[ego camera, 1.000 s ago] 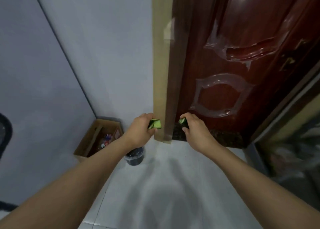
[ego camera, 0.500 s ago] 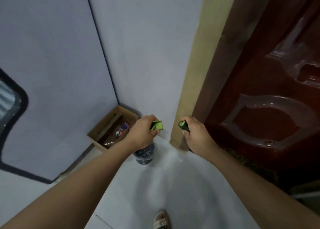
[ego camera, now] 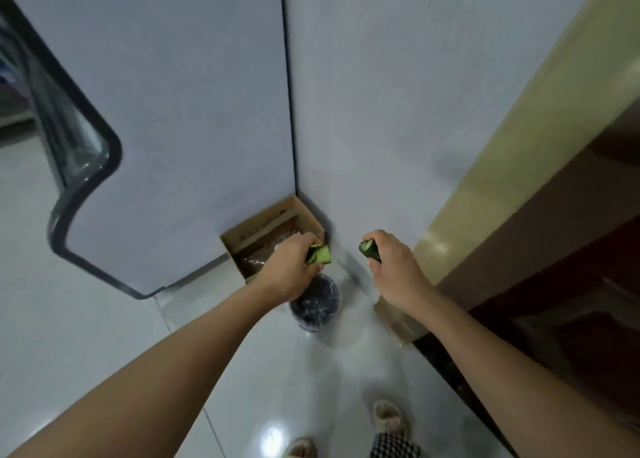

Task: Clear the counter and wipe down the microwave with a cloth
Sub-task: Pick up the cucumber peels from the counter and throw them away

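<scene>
My left hand (ego camera: 289, 267) grips green cucumber scraps (ego camera: 320, 254) above a small dark bin (ego camera: 314, 307) lined with a black bag on the floor. A little to the right, my right hand (ego camera: 394, 267) holds a dark green cucumber piece (ego camera: 369, 249) with its cut end facing left. The two hands are level and apart. The bin's near left part is hidden behind my left wrist. No microwave, counter or cloth is in view.
An open cardboard box (ego camera: 263, 231) with rubbish sits in the wall corner behind the bin. A brown door (ego camera: 561, 250) with a beige frame stands at the right. A glass door panel (ego camera: 69, 139) is on the left. My slippered feet (ego camera: 388, 419) stand on glossy white tiles.
The view has swung left and down, and I have stepped closer. The box and bin now sit nearer the centre, and the bin lies under my left hand. Both hands keep their grip.
</scene>
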`<state>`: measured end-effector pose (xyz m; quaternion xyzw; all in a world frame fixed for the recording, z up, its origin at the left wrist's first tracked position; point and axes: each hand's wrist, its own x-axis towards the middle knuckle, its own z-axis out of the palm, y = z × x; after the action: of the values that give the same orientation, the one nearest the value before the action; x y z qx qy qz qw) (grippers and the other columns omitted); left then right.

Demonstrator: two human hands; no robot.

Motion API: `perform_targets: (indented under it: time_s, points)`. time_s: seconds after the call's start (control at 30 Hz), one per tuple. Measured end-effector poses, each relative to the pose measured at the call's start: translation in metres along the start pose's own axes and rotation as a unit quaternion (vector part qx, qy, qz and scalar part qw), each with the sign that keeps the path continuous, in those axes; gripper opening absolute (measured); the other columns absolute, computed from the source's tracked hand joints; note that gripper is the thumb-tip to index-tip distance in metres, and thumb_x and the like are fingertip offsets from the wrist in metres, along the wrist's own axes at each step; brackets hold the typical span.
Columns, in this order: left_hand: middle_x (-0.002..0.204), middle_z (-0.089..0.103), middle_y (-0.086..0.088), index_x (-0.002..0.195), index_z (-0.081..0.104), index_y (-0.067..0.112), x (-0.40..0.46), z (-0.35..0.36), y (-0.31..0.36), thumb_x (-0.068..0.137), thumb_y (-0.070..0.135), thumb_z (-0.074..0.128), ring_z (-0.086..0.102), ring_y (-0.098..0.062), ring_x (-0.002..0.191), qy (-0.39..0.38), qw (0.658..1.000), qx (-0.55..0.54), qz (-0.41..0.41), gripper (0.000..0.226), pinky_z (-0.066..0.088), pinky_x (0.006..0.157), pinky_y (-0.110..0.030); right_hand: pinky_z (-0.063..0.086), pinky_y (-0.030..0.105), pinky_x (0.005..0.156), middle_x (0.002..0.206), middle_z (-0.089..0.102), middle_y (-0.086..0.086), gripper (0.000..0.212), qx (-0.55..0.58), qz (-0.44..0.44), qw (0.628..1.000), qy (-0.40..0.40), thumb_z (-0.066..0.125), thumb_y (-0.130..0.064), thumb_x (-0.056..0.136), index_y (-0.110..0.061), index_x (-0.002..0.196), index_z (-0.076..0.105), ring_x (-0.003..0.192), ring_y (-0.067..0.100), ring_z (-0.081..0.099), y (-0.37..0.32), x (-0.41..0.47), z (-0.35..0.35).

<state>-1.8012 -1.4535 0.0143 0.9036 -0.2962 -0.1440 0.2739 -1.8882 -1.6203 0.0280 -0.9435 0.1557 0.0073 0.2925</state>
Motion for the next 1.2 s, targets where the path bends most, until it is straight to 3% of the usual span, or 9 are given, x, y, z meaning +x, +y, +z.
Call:
perform_targets:
  time_s: [0.3,0.6,1.03,1.2]
  points:
    - [0.105,0.056,0.001,0.103,0.054,0.02,0.027,0.069,-0.008,0.087,0.021,0.063,0.052,-0.012,0.09,0.1,0.976,-0.057,-0.183,0.019,0.041,0.077,-0.022,0.036,0.027,0.089,0.118,0.054,0.013,0.031,0.003,-0.112,0.986,-0.125,0.05,-0.002,0.09,-0.006,0.121,0.049,0.108,0.027,0.051,0.059,0.083,0.03]
    - [0.115,0.058,-0.008,0.115,0.056,0.013,0.057,0.161,-0.058,0.087,0.02,0.063,0.054,-0.016,0.098,0.118,0.951,-0.082,-0.274,0.029,0.047,0.086,-0.029,0.039,0.032,0.094,0.121,0.053,0.015,0.032,0.014,-0.094,0.977,-0.193,0.05,-0.002,0.092,-0.005,0.124,0.047,0.112,0.028,0.05,0.124,0.125,0.109]
    - [0.121,0.057,-0.01,0.116,0.054,0.012,0.118,0.329,-0.207,0.088,0.017,0.062,0.056,-0.024,0.107,0.105,0.943,-0.066,-0.31,0.03,0.047,0.092,-0.035,0.039,0.027,0.085,0.117,0.055,0.011,0.031,0.032,-0.088,0.979,-0.182,0.053,-0.003,0.09,-0.008,0.121,0.05,0.106,0.024,0.051,0.232,0.189,0.305]
    - [0.119,0.057,-0.009,0.114,0.055,0.012,0.141,0.393,-0.265,0.088,0.017,0.061,0.056,-0.023,0.105,0.123,0.941,-0.05,-0.311,0.027,0.048,0.089,-0.033,0.041,0.031,0.092,0.118,0.055,0.01,0.033,0.031,-0.114,0.978,-0.173,0.055,-0.005,0.09,-0.008,0.122,0.049,0.111,0.025,0.051,0.271,0.215,0.387]
